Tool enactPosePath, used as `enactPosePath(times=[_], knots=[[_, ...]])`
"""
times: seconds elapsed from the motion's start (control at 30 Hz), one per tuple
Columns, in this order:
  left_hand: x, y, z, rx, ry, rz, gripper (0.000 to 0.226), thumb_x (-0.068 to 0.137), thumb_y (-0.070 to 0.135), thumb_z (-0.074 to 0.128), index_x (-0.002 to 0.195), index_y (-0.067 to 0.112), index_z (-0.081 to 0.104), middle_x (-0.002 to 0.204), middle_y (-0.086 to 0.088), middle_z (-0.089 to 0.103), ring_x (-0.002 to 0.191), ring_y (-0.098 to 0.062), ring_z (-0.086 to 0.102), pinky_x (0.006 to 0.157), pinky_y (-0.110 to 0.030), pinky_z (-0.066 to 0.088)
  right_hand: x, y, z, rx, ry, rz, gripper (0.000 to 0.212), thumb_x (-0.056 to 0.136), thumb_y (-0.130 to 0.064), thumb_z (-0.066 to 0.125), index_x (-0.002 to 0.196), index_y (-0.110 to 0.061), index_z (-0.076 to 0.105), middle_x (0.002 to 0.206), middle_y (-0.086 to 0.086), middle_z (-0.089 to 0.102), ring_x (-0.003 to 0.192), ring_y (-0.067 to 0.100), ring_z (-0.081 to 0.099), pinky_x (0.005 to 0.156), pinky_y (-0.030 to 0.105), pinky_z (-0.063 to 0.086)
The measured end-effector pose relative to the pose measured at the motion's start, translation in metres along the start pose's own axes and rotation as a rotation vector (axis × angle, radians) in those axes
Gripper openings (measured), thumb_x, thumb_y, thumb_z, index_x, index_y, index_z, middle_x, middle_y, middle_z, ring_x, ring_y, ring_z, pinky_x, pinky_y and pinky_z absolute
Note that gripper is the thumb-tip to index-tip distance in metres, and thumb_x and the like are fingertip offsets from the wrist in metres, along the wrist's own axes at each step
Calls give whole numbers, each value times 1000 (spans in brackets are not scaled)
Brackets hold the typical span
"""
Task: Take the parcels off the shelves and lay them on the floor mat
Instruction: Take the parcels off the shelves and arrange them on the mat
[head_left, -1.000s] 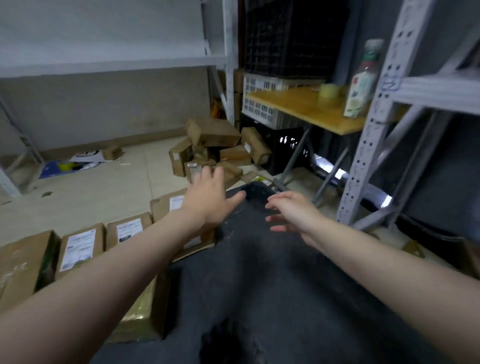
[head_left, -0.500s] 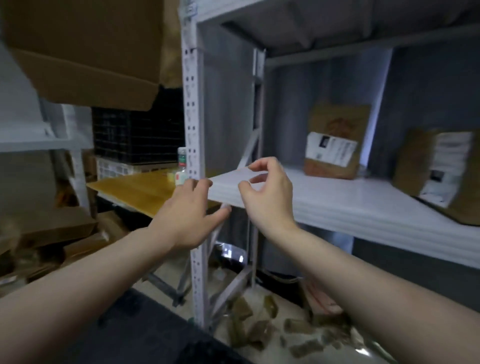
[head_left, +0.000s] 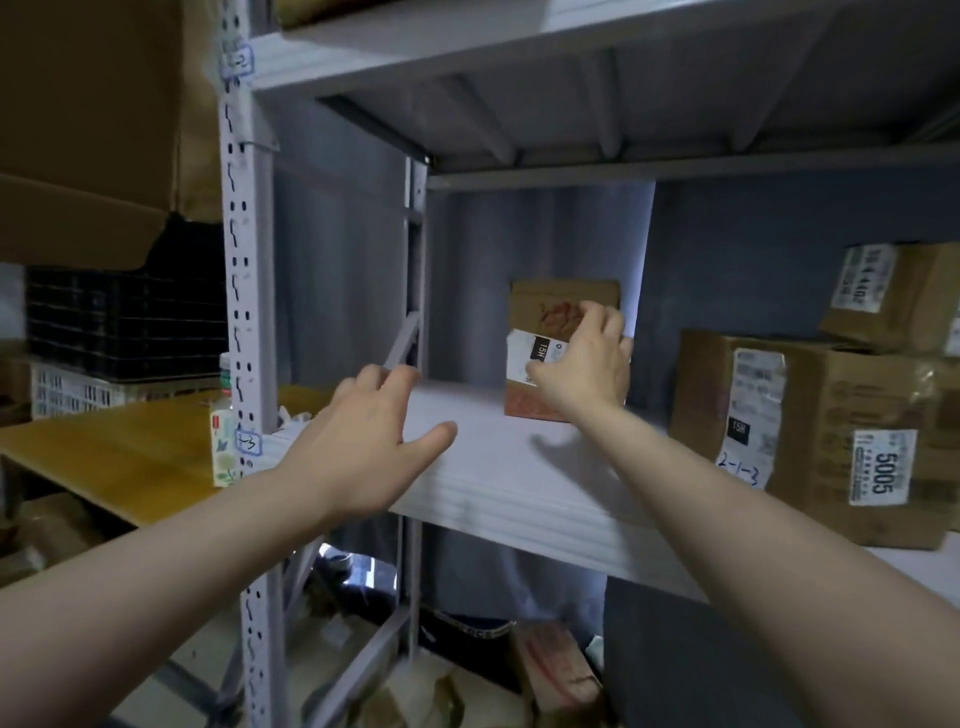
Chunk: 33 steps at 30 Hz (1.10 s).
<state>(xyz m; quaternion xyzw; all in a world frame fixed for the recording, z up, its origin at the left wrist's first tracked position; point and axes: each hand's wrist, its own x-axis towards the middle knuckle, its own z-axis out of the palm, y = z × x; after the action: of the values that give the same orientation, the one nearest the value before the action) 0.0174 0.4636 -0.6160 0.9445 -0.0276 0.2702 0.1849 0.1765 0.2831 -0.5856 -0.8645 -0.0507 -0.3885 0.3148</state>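
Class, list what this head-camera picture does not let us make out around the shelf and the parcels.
Small parcel: label mostly hidden by the right hand, head view.
Upper box: cut off by the right edge.
Bottle: partly behind the shelf post.
Large box: small label print blurred.

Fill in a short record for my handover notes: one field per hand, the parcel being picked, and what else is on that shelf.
left hand: left hand open, fingers spread, over the front left of the shelf, holding nothing
right hand: right hand grips the small parcel at its right side
parcel: upright at the back of the shelf, label facing out
also on shelf: large box to the right, smaller box stacked on it
progress: parcel on the shelf, not yet moved to the mat
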Motion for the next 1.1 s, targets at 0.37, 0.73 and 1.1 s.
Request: enactPosePath(times=[0.37, 0.73, 1.1], knots=[[54, -11, -1, 21, 32, 72, 65, 93, 56, 44, 148, 25, 31, 147, 1, 37, 132, -20, 38, 104, -40, 41, 103, -16, 11, -577, -220, -155, 85, 78, -29, 68, 151, -14, 28, 151, 9, 35, 146, 30, 20, 112, 46, 30], [37, -45, 30, 31, 0, 40, 66, 91, 58, 42, 145, 22, 31, 146, -1, 35, 130, -20, 36, 102, -35, 39, 79, -37, 4, -631, -184, -273, 66, 50, -68, 77, 96, -22, 67, 125, 10, 56, 130, 37, 39, 111, 63, 20], [-9, -58, -10, 107, 3, 40, 68, 87, 63, 35, 142, 22, 32, 143, 2, 37, 130, -16, 37, 102, -35, 41, 11, -49, 24, -803, -516, -333, 110, 65, -55, 81, 149, -19, 19, 146, 16, 30, 135, 43, 33, 105, 77, 23]])
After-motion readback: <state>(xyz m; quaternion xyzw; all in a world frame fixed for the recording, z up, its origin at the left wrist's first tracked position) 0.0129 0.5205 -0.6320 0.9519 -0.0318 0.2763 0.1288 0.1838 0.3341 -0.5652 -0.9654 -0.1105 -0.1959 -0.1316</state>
